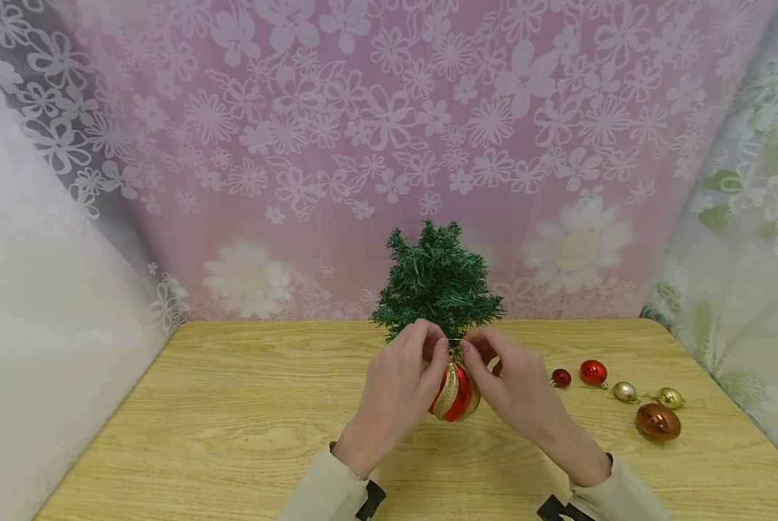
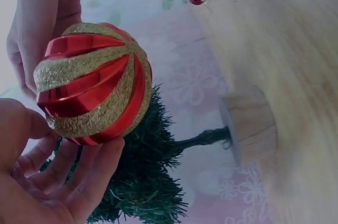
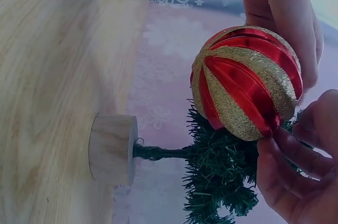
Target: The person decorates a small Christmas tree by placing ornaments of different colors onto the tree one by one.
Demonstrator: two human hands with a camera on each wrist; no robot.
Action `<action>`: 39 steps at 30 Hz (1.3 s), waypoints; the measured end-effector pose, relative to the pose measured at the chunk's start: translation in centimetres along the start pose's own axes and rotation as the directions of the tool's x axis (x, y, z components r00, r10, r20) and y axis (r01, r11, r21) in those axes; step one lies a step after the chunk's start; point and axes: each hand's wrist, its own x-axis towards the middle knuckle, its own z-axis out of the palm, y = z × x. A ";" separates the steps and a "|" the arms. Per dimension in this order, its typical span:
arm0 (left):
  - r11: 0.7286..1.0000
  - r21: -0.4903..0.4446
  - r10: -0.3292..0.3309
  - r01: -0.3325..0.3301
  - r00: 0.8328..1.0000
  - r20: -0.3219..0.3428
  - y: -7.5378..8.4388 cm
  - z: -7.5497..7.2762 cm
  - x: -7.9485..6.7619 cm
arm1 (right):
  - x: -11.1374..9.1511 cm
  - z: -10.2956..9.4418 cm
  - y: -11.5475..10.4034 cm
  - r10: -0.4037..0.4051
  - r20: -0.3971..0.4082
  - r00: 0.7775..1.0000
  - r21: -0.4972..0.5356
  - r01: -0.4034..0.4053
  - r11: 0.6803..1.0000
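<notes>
A large Christmas bauble [image 1: 454, 391], striped in red and glittery gold, hangs between the two hands in front of the small green tree [image 1: 438, 278]. Above its gold cap a thin hanging string [image 1: 454, 339] runs taut from hand to hand. My left hand [image 1: 403, 383] pinches one side of that string between thumb and fingers. The other side is pinched by my right hand [image 1: 517, 383]. In the left wrist view, fingers [image 2: 103, 168] of the left hand reach along the bauble's side. The hands partly cover the bauble's sides in the head view.
At the right of the wooden table [image 1: 232, 405] lie smaller baubles: dark red [image 1: 561, 378], bright red [image 1: 593, 372], pale gold [image 1: 624, 391], yellow-gold [image 1: 670, 397] and brown [image 1: 658, 422]. The tree stands on a round wooden base [image 3: 112, 149]. Behind the table hangs a flowered pink curtain [image 1: 336, 231].
</notes>
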 end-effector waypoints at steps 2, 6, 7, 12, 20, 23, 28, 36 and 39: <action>1.000 0.026 -0.010 0.010 1.000 -0.009 0.1 0.0 0.3 | 0.3 0.0 0.2 0.009 -0.016 1.000 0.013 -0.008 1.000; 0.996 0.078 -0.033 0.035 0.999 -0.024 0.4 0.0 1.0 | 1.0 0.3 0.6 0.017 -0.044 0.999 0.009 -0.016 1.000; 0.995 0.086 -0.039 0.041 0.999 -0.024 0.5 0.0 1.2 | 1.2 0.3 0.7 0.020 -0.050 0.999 0.008 -0.020 1.000; 0.991 0.118 -0.065 0.067 0.998 -0.020 1.0 -0.1 2.0 | 2.0 0.6 1.1 0.040 -0.079 0.996 -0.005 -0.041 0.999; 0.975 0.199 -0.096 0.098 0.995 -0.021 1.5 0.0 2.7 | 2.5 0.9 1.4 0.088 -0.072 0.994 -0.046 -0.092 0.995; 0.966 0.239 -0.094 0.098 0.995 -0.026 1.5 0.1 2.8 | 2.6 0.9 1.4 0.108 -0.056 0.993 -0.049 -0.111 0.993; 0.952 0.287 -0.100 0.106 0.994 -0.035 1.6 0.2 2.9 | 2.9 1.0 1.4 0.124 -0.041 0.991 -0.054 -0.126 0.991; 0.921 0.374 -0.120 0.112 0.993 -0.002 1.6 0.5 2.9 | 2.9 1.0 1.6 0.094 -0.004 0.996 -0.080 -0.094 0.992; 0.900 0.424 -0.112 0.097 0.994 0.011 1.5 0.7 2.8 | 2.7 1.1 1.7 0.064 0.016 0.998 -0.103 -0.062 0.993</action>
